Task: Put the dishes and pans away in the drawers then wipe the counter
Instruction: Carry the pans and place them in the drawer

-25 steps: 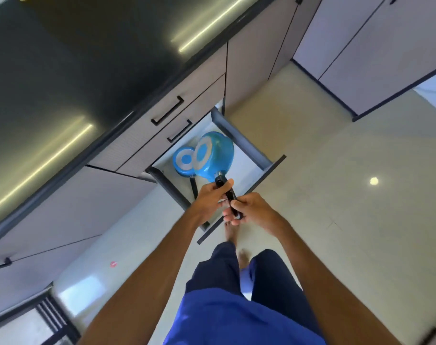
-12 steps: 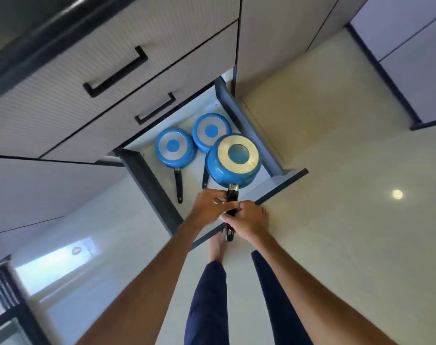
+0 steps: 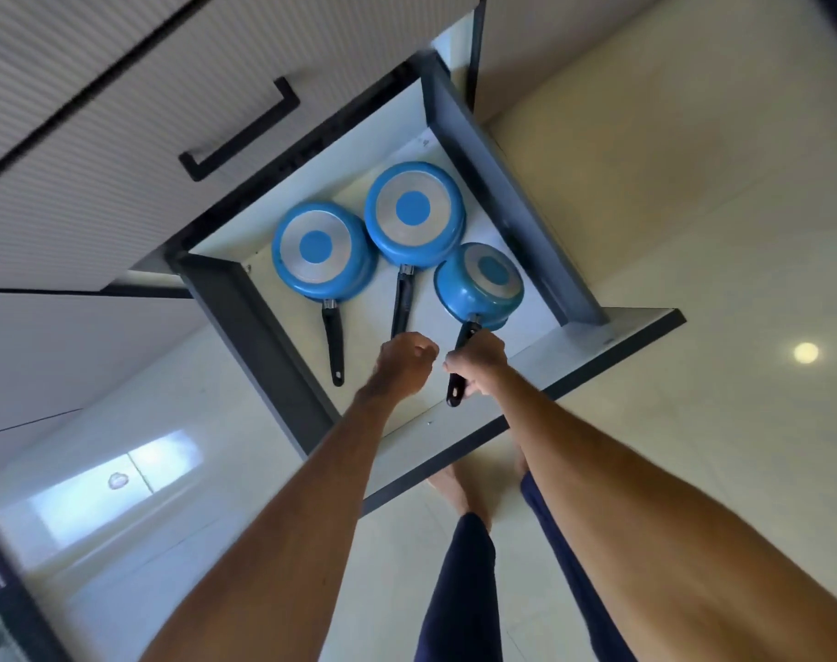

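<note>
Right grip (image 3: pixel 478 363) is clamped round the black handle of the small blue enamel saucepan (image 3: pixel 478 284). The pan tilts base-up at 12 o'clock, likely to nest it bottom-up like its neighbours. Left grip (image 3: pixel 405 360), at 9 o'clock, is curled on nothing visible. The nearer blue pan (image 3: pixel 323 250) and farther blue pan (image 3: pixel 414 212) lie inverted at 10 and 11 o'clock in the open grey drawer (image 3: pixel 507 193).

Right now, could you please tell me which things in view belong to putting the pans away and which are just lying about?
In the job: small saucepan, its handle gripped by the right hand; left pan; middle pan; open drawer.
Just there: closed drawer handle; floor.
</note>
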`<state>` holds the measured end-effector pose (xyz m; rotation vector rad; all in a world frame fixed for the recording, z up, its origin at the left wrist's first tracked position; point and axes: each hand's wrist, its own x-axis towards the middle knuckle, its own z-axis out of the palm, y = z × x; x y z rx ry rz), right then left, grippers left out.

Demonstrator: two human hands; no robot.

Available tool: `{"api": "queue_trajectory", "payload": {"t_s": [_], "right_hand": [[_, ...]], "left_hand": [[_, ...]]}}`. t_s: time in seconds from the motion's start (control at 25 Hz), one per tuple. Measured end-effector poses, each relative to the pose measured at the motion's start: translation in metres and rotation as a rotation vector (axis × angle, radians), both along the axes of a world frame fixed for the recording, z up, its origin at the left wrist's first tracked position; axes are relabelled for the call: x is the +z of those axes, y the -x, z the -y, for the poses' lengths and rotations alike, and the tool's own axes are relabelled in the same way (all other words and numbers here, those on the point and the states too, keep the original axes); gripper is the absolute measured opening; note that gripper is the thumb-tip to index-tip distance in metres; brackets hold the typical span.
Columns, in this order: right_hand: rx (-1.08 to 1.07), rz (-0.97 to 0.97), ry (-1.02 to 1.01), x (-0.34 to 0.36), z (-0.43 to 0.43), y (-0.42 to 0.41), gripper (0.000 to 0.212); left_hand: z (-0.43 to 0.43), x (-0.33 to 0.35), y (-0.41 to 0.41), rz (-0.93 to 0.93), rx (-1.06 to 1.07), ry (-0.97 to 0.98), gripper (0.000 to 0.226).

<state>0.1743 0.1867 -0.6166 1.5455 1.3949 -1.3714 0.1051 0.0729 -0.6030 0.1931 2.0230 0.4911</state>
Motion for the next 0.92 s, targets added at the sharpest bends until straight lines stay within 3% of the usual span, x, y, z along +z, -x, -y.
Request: {"api": "queue_trajectory", "payload": {"t_s": [0.2,0.4,0.76,0.92], "right_hand": [[0.059,-0.015,-0.235,-0.048,0.013,0.013,0.039],[0.010,-0.007,-0.294,-0.085,0.019,0.013,0.038],[-0.167,0.054,-0.006,-0.135,0.001,0.006,0.042],[-0.191,0.024,0.033,-0.139,-0.004,0.006,0.038]], "left_hand": [[0.022,-0.035,0.007,0.000,-0.065,0.065,0.027],[0.021,-0.068,0.016,0.026,-0.064,0.108,0.034],[0.029,-0.092,0.008,0.073,-0.131,0.179,0.031],[0.038,-0.095,0.003,0.097,-0.143,0.214,0.032]]}}
